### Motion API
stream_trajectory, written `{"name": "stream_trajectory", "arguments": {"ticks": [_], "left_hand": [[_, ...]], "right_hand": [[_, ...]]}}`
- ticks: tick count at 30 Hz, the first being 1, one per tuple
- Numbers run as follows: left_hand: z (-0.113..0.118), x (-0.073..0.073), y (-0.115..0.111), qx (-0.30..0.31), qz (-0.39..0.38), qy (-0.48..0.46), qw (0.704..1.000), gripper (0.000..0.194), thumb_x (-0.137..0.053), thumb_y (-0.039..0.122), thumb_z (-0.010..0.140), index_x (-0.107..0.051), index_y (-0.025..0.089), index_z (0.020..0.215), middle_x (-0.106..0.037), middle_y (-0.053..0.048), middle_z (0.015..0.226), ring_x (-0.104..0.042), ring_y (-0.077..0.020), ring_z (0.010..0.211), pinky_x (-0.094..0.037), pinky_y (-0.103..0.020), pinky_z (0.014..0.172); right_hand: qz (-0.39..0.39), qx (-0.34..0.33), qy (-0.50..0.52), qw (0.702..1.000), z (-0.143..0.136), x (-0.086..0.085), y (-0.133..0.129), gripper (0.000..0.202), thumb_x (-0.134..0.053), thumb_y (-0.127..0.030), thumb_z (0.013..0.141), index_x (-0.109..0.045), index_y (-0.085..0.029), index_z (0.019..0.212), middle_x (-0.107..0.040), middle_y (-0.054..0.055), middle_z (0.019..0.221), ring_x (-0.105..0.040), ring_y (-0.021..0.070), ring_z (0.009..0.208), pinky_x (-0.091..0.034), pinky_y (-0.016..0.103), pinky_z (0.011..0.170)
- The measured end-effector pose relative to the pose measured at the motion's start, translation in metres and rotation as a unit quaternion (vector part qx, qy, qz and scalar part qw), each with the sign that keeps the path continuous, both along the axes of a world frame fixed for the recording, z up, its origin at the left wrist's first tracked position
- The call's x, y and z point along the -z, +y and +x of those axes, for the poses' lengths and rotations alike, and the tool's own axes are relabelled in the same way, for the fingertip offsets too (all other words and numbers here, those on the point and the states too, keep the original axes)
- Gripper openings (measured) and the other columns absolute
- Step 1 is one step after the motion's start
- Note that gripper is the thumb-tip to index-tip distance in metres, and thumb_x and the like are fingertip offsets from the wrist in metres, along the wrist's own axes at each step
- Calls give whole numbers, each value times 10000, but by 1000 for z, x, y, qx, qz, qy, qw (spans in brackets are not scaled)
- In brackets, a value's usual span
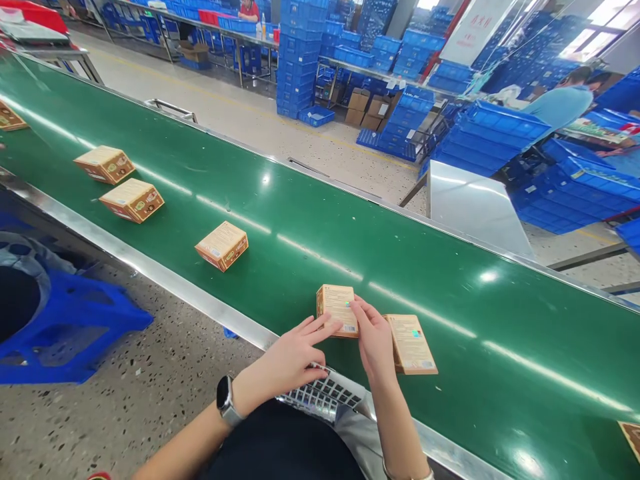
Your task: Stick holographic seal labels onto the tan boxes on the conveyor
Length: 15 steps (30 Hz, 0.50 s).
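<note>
A small tan and brown cardboard box [338,297] stands on the green conveyor belt in front of me, printed text facing up. My left hand [295,353] reaches over it with fingers stretched apart, fingertips touching its lower face. Gripping its right side is my right hand [374,337], with fingertips beside a small shiny green-blue sticker [348,305]. Just right of that hand, partly covered by it, a second box [413,343] bears a similar shiny sticker. Below my left fingers lies a white sheet with rows of dark squares [320,393]; whether the hand touches it I cannot tell.
Several like boxes [223,245] sit farther left on the belt [450,280]; another box [631,437] shows at the right edge. A metal rail [200,293] borders the belt. A blue stool [75,327] is at left. Beyond are a metal table [470,207], stacked blue crates [300,60] and people.
</note>
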<state>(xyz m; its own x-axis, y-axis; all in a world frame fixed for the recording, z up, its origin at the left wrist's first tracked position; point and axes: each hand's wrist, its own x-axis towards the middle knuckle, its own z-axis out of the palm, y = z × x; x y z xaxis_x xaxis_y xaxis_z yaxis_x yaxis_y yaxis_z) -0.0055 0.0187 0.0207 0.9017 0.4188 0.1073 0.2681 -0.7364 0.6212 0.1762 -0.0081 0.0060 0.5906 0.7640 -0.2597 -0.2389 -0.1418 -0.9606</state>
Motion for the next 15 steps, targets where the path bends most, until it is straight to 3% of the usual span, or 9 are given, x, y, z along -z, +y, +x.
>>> {"name": "stream_trajectory", "arguments": {"ticks": [3, 8, 15], "left_hand": [[6, 1, -5, 5, 5, 2, 1000, 89, -796, 204, 819, -752, 169, 750, -377, -86, 1587, -324, -321, 1480, -348, -488, 1206], [15, -3, -10, 21, 20, 13, 999, 84, -804, 203, 811, -759, 160, 755, -332, -83, 1603, -324, -331, 1478, -368, -489, 1196], [22, -6, -13, 47, 32, 27, 998, 103, -777, 221, 841, -755, 168, 756, -291, -72, 1624, -336, -319, 1475, -360, -489, 1198]], "right_hand": [[-8, 32, -13, 999, 1, 2, -5, 407, -774, -525, 671, -722, -185, 888, -746, 82, 1042, -682, 262, 961, -549, 365, 823], [-29, 65, -51, 996, 6, 1, -10, 391, -749, -542, 664, -697, -180, 804, -729, 116, 1116, -682, 257, 915, -546, 352, 755], [-47, 78, -147, 985, 9, -6, -16, 393, -712, -565, 682, -665, -190, 792, -735, 131, 1071, -678, 262, 869, -525, 373, 743]]}}
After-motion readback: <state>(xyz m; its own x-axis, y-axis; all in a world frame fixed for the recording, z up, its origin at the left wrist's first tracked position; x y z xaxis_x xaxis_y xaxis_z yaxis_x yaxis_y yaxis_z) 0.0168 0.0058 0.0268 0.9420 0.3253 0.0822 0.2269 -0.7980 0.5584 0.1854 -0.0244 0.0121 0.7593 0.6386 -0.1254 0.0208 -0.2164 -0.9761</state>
